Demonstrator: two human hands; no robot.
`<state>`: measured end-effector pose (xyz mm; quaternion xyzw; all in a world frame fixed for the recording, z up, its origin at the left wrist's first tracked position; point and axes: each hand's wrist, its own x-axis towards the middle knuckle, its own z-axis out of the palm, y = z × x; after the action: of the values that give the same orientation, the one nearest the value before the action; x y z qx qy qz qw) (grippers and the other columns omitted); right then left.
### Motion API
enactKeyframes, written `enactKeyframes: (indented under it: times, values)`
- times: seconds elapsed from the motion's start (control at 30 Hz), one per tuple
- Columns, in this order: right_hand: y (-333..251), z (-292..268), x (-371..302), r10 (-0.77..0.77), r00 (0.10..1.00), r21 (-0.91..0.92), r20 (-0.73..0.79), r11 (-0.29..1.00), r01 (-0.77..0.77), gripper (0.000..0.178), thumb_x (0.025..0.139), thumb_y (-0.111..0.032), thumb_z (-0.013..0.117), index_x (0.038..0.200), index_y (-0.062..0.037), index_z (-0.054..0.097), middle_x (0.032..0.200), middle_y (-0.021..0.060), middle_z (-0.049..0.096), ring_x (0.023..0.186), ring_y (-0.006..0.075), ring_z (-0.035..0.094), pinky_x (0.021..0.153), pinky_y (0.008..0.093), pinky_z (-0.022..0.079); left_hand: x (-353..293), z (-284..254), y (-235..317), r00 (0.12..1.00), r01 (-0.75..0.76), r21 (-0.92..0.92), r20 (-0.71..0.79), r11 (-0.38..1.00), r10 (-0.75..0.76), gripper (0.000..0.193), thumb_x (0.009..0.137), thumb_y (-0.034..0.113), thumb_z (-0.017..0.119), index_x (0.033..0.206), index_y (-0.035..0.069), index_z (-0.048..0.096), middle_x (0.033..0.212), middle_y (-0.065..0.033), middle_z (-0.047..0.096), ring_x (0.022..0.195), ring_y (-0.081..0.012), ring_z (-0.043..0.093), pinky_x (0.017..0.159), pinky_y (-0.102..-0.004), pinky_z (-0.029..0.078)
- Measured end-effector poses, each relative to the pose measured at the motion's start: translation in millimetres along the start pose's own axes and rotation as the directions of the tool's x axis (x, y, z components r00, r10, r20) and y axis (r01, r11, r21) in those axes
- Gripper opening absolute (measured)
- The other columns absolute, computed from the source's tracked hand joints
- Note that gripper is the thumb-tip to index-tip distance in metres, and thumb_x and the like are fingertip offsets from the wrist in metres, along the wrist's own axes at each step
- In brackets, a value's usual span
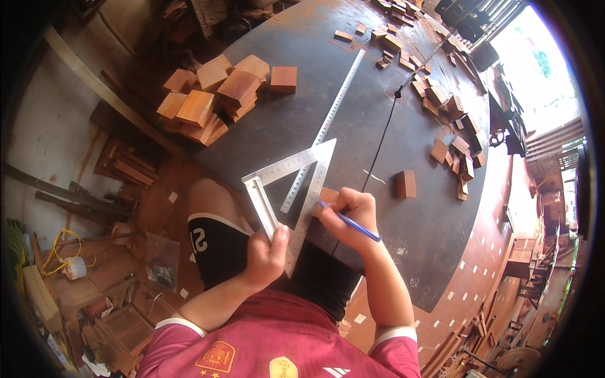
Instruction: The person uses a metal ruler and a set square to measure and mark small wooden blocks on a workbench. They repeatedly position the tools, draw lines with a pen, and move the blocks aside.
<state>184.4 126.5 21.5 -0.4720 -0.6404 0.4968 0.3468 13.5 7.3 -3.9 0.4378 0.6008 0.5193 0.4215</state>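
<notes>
My left hand (266, 257) is closed on the thick-edged side of a silver triangular set square (277, 168), its thumb pressed along the bar. In my right hand (354, 214) is a blue pen (358, 228), its tip end close to the square's long graduated edge. A small reddish wood block (328, 196) shows between the square and my right fingers, partly covered by both. Under the square's far corner lies a long steel ruler (341, 91), flat on the dark table (315, 88). Right of my right hand, one wood block (406, 184) stands alone.
A heap of cut wood blocks (238, 86) sits at the table's left edge, with a single block (283, 80) beside it. Many loose blocks (439, 150) lie along the right side. A thin dark cord (386, 129) with a knot runs across the tabletop. Timber and tools (129, 162) crowd the left.
</notes>
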Motion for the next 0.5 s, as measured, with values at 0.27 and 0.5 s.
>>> enactKeyframes:
  times: [0.27, 0.5]
  values:
    - [-3, -20, -10, -0.035, 0.995, 0.137, 0.09, 0.99, 0.023, 0.025, 0.073, -0.003, 0.071, 0.06, -0.0024, 0.05, 0.058, 0.0023, 0.057, 0.056, 0.0051, 0.05, 0.05, 0.026, 0.042, -4, 2, -2, 0.999, 0.04, -0.049, -0.005, 0.998, -0.04, 0.031, 0.108, 0.024, 0.05, 0.089, 0.001, 0.059, 0.079, -0.0041, 0.059, 0.074, -0.0126, 0.055, 0.069, -0.0312, 0.047]
    - [7, -33, -1, -0.042, 0.983, 0.212, -0.177, 0.974, 0.08, 0.017, 0.078, 0.002, 0.066, 0.067, -0.0015, 0.052, 0.065, 0.0023, 0.062, 0.061, 0.0037, 0.051, 0.053, 0.024, 0.042, -6, 3, 4, 0.999, -0.022, -0.041, 0.043, 0.999, 0.024, 0.032, 0.109, 0.025, 0.049, 0.088, 0.001, 0.058, 0.079, -0.0047, 0.058, 0.075, -0.0131, 0.055, 0.069, -0.0314, 0.046]
